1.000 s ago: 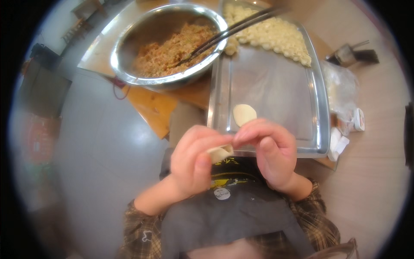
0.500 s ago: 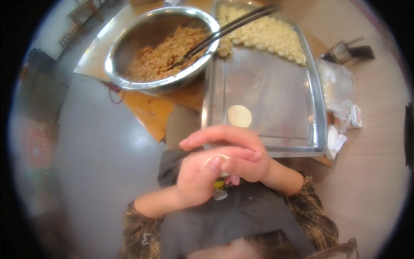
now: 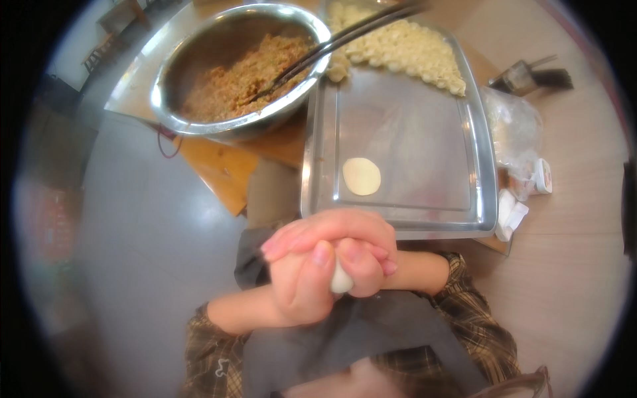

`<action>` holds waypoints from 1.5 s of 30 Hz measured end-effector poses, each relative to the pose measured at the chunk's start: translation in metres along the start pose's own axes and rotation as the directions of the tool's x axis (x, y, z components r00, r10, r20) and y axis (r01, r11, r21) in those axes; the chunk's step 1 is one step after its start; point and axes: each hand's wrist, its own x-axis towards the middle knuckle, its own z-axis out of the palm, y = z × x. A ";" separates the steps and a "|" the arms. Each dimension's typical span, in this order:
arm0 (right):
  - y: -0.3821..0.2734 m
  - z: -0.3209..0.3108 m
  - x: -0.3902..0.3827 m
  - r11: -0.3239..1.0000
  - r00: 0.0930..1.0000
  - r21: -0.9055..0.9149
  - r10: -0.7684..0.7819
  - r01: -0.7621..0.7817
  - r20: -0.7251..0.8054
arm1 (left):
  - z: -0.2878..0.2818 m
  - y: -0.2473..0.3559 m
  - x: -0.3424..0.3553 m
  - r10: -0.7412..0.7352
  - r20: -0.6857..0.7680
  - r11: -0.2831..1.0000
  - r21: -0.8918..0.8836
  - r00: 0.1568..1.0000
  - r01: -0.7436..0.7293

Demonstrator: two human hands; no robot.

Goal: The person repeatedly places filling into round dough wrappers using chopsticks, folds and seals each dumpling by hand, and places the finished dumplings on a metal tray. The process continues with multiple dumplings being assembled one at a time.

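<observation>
Head view: our left hand (image 3: pixel 300 285) and right hand (image 3: pixel 363 233) clasp pale dough (image 3: pixel 341 281) between them. Beyond our grip, a round wrapper (image 3: pixel 361 176) lies on a metal tray (image 3: pixel 418 142).

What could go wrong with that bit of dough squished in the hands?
The pale dough, pinched between the left hand and right hand, might tear if squeezed too hard; most of it is hidden.

The round wrapper lies uncovered on the metal tray, so it could dry out or stick.

The chopsticks lean over the rim of the metal bowl; a bump might knock them out.
</observation>
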 end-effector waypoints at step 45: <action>-0.022 -0.047 0.021 0.726 0.739 0.145 0.646 -0.673 0.192 | -0.045 0.037 0.047 0.567 0.041 0.527 0.750 0.823 -0.400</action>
